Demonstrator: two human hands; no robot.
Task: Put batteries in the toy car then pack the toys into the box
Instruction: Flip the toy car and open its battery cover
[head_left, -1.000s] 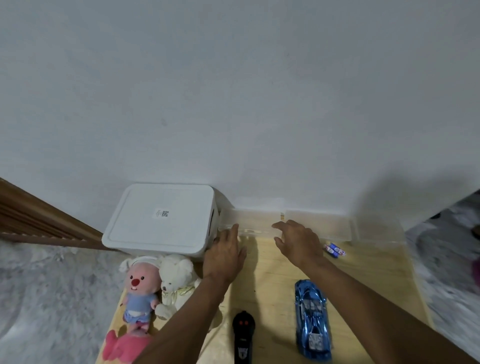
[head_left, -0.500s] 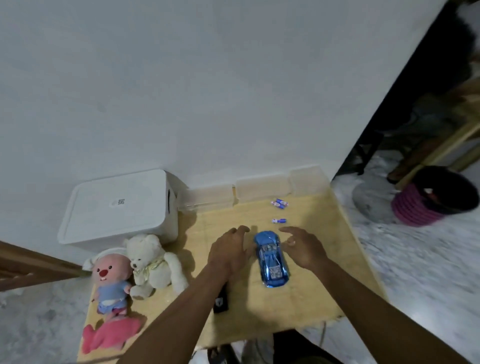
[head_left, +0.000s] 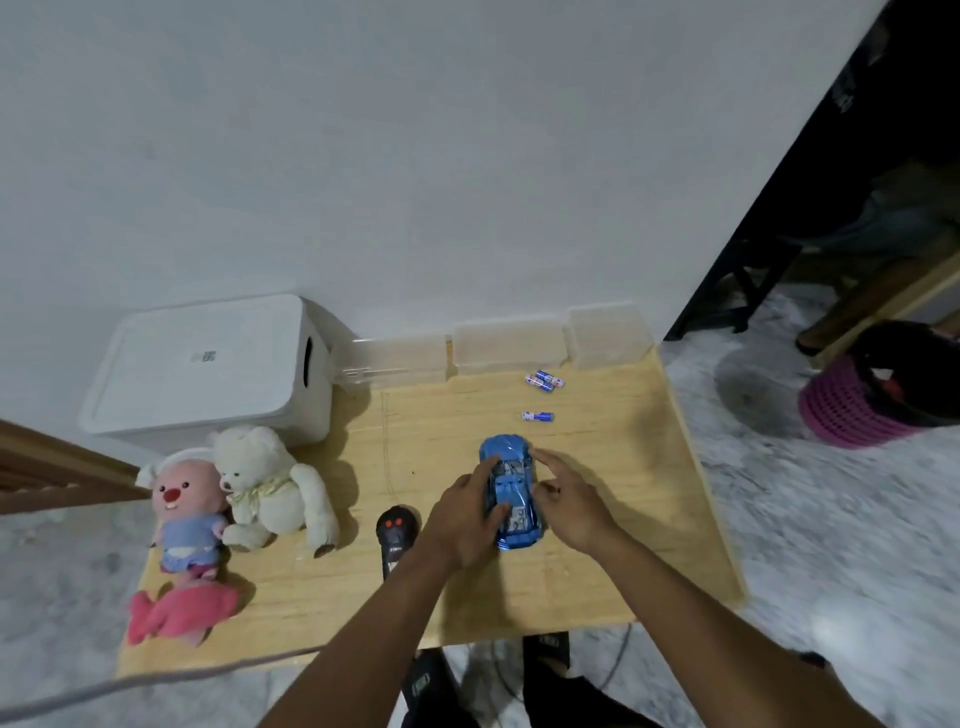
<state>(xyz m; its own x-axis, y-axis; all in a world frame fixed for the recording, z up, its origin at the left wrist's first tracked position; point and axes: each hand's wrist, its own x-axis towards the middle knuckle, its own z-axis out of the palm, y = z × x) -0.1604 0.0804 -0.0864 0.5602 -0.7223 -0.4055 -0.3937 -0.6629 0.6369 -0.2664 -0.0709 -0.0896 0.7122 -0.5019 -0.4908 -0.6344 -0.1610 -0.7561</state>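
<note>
Gripping toy car (head_left: 511, 486), left hand (head_left: 460, 525) fingers | right hand (head_left: 571, 506) fingers straight, touching it | print on batteries (head_left: 544, 381) unreadable

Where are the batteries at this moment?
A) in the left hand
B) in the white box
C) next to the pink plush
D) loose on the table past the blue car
D: the batteries lie loose on the table, farther from the person than the car.

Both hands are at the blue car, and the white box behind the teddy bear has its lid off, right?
No: the head view shows the white box with its lid on. It does stand behind the teddy bear, and the left hand and right hand are at the blue car.
</note>
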